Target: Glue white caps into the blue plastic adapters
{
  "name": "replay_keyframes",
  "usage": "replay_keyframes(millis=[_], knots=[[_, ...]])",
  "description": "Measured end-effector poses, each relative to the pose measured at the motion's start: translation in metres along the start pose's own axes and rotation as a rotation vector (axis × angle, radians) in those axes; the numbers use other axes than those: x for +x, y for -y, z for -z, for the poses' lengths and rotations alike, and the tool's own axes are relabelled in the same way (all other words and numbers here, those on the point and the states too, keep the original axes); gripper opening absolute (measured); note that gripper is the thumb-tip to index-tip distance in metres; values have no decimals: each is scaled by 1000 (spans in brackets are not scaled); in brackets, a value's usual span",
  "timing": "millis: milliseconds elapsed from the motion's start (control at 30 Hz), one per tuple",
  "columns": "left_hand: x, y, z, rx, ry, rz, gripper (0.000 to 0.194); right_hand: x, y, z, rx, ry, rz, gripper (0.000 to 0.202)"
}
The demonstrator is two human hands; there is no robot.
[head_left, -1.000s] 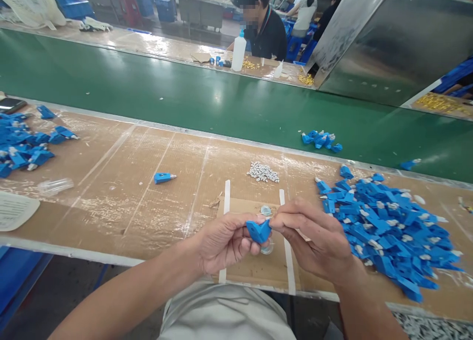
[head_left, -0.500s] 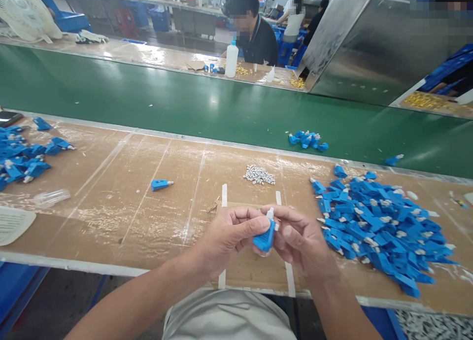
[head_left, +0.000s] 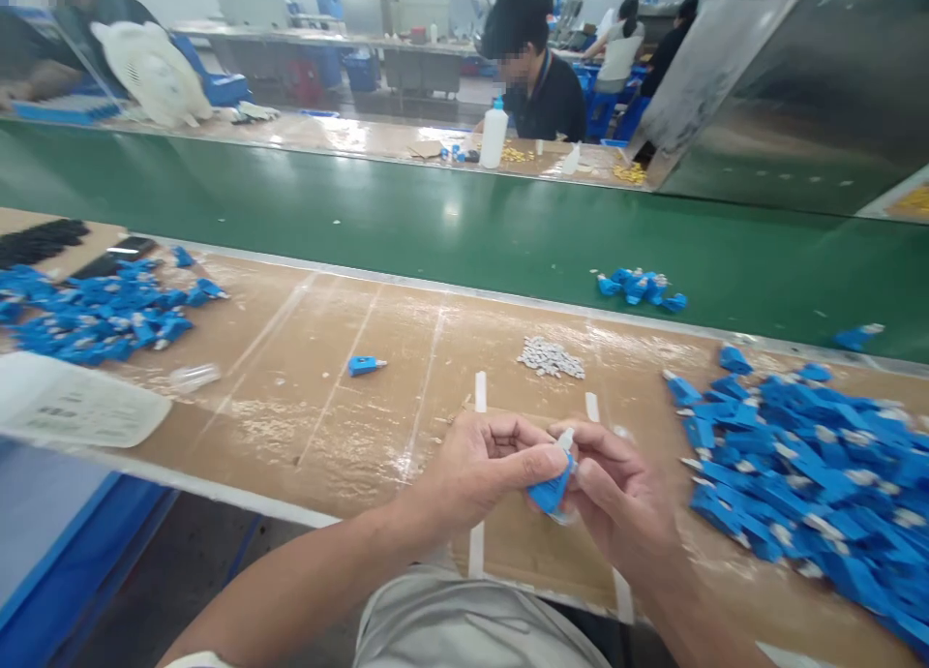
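Between my two hands, over the brown work surface, is a blue part with a white tip (head_left: 550, 489). My left hand (head_left: 494, 465) grips it, the thumb pressed on its upper face. The fingers of my right hand (head_left: 614, 484) close on its right side near the white tip; my fingers hide part of it. Beyond my hands lies a small pile of grey-white pieces (head_left: 550, 356). A large heap of blue parts (head_left: 813, 465) is at the right, and a single blue part (head_left: 365, 365) lies to the left.
Another blue pile (head_left: 102, 310) and a pale tray (head_left: 87, 402) are at the far left. Across the green belt (head_left: 406, 213) stand a white bottle (head_left: 494, 137), a fan (head_left: 151, 75) and a seated person (head_left: 548, 87). More blue parts (head_left: 639, 287) lie on the belt.
The view has shifted left, so the table's contents appear farther right. Both hands still hold the blue part, which is now tilted a little more.
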State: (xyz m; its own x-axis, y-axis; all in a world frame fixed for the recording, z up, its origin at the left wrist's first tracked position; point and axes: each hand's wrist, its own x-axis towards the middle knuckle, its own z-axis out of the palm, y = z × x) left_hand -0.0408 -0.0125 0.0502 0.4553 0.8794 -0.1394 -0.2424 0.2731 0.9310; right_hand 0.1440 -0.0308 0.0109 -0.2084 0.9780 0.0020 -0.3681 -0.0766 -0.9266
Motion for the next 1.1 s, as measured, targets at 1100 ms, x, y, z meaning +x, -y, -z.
replay_keyframes(millis=[1100], knots=[[34,19,222,1561,-773,-253,55,20,69,75,-1276,45,-49,16]])
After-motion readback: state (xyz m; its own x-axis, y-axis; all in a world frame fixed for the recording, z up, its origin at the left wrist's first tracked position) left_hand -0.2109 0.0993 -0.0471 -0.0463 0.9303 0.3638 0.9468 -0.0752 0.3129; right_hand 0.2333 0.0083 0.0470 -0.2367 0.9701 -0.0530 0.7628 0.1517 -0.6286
